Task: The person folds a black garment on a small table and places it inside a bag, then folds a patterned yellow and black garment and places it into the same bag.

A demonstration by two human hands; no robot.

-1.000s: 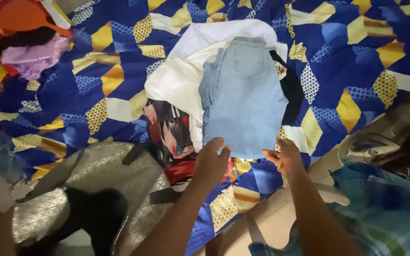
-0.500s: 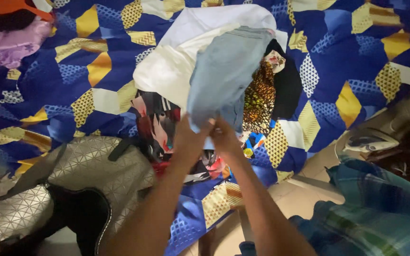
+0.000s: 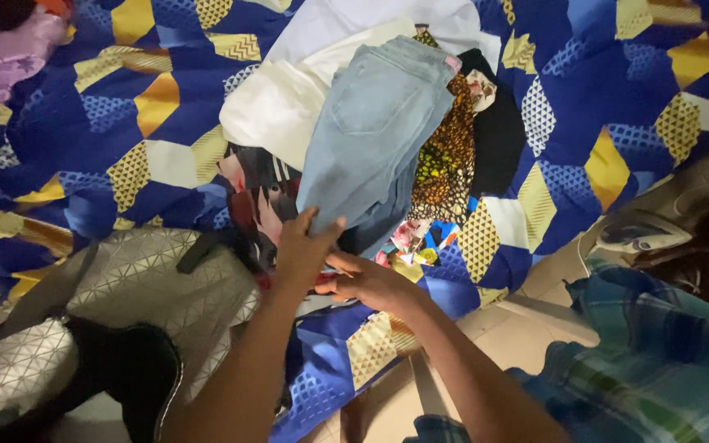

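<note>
At frame centre: a stack of clothes lies on a bedspread (image 3: pixel 601 90) patterned in blue, yellow and white hexagon shapes.
Jeans: the light-blue folded jeans (image 3: pixel 375 131) lie on top of the stack, tilted, with the waistband toward the upper centre and the lower end toward the 2 hands.
Left hand: the left hand (image 3: pixel 301 246) sits just below centre, fingers spread and pressed on the lower edge of the jeans, thumb out to the right; whether it pinches the cloth cannot be told.
Right hand: the right hand (image 3: pixel 367 283) lies just right of and below the left one, fingers loosely curled and pointing left, reaching under the lower end of the jeans; what they grip is hidden.
Under the jeans: a white garment (image 3: pixel 276 107) shows at upper left of the stack, a brown-and-yellow print cloth (image 3: pixel 445 160) and a black garment (image 3: pixel 498 131) at its right, and a red-and-black printed garment (image 3: pixel 260 205) at lower left.
Lower left of the frame: a silver quilted bag (image 3: pixel 149 287) with a triangle pattern lies open, its dark inside showing.
Upper left corner: a pink cloth (image 3: pixel 6 53) lies on the bedspread.
Right edge: a clothes iron (image 3: pixel 638 234) rests beside the bed, above a blue-green plaid cloth (image 3: pixel 666 361) in the lower right.
</note>
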